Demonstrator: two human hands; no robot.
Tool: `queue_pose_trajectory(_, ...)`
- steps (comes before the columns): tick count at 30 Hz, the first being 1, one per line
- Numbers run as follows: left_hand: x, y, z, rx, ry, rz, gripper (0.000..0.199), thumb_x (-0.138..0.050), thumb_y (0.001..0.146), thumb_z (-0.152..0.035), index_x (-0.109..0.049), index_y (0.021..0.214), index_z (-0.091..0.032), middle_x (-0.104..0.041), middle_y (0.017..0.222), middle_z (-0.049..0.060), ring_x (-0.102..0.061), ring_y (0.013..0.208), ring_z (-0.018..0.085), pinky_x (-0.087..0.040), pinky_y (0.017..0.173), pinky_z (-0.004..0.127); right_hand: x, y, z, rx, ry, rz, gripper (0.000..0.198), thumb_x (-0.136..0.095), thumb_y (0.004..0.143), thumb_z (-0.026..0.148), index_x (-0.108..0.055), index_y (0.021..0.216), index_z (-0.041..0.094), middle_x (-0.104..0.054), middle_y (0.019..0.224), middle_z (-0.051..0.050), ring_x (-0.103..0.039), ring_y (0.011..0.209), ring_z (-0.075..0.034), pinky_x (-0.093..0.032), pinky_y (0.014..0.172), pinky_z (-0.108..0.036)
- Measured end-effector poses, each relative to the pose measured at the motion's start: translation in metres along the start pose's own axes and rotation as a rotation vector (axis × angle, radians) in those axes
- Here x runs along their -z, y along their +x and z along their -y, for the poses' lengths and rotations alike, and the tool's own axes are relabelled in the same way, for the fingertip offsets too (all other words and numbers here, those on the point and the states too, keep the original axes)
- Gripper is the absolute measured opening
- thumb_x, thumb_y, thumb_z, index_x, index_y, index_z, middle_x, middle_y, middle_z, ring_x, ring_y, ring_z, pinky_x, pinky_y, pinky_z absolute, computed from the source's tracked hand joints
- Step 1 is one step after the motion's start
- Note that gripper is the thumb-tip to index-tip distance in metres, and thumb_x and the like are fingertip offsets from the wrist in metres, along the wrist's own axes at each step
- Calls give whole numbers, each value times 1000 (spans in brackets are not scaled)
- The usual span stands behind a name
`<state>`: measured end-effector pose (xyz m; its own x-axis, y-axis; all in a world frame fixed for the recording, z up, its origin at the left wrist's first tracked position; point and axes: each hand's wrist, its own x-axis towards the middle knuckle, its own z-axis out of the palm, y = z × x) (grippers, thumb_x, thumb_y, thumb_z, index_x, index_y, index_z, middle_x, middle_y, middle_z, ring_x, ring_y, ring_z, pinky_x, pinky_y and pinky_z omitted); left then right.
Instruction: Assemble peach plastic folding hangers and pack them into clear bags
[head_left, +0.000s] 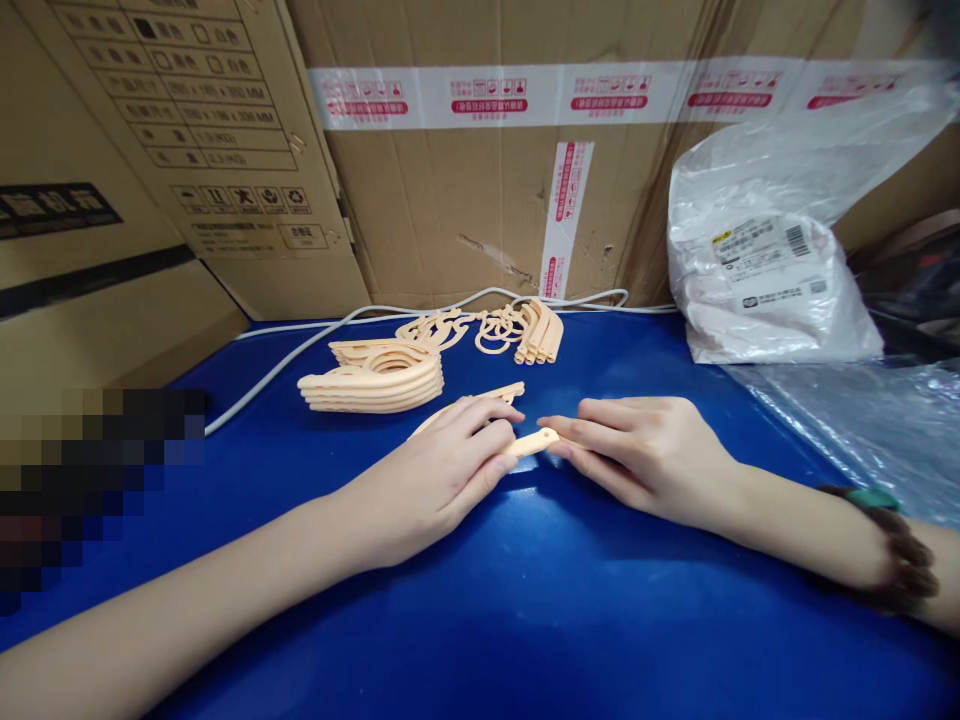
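The left hand (454, 465) was wrapped around a cream plastic strip (534, 442) over the middle of the counter (480, 630), the strip's holed end jutting out to the right. The right hand (649, 450) was narrow, thumb and fingertips meeting that end; whether they truly gripped it, I could not tell. With so little of the strip exposed, a sideways push there could have twisted it loose. A second cream piece (512, 389) lay just beyond the left hand, partly hidden, where a knuckle might have nudged it. Farther left, the stacked curved pieces (371, 380) could have slid apart if bumped.

The widest room for moving lay on the near side, between the forearms. On the far side a white cable (491, 291) and a cardboard box (450, 200) set the limit; to the right, a white bag (772, 290) and clear plastic sheeting (877, 410) crowded in.
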<state>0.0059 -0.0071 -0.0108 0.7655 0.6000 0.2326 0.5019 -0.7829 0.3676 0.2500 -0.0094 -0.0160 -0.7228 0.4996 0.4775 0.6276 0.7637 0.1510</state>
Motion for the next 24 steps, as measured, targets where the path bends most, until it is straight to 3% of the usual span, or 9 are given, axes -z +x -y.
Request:
queue_pose_trajectory(11,1,0,1,8,-24,-7,27,-35,102,-27,-58,115,-22,-54,134,6,-42,132,22,-34,112,39,0,0,2,-45,24,24,35,-38,101,33,-71,102,21,-61,69,-1,-58,59,-12,-36,54,-26)
queue_pose_trajectory(18,-3,3,1,59,-51,-44,28,-33,103,-27,-57,115,-22,-52,133,5,-42,129,20,-32,113,38,-3,5,2,-240,335,178,37,-32,103,32,-67,102,18,-68,87,-5,-65,77,-15,-45,67,-25)
queue_pose_trajectory(24,-4,2,0,70,-43,-48,28,-33,104,-27,-57,115,-21,-51,134,5,-39,131,18,-29,114,35,-1,9,3,-310,400,237,39,-31,103,37,-61,87,19,-67,81,-3,-62,68,-15,-42,63,-26)
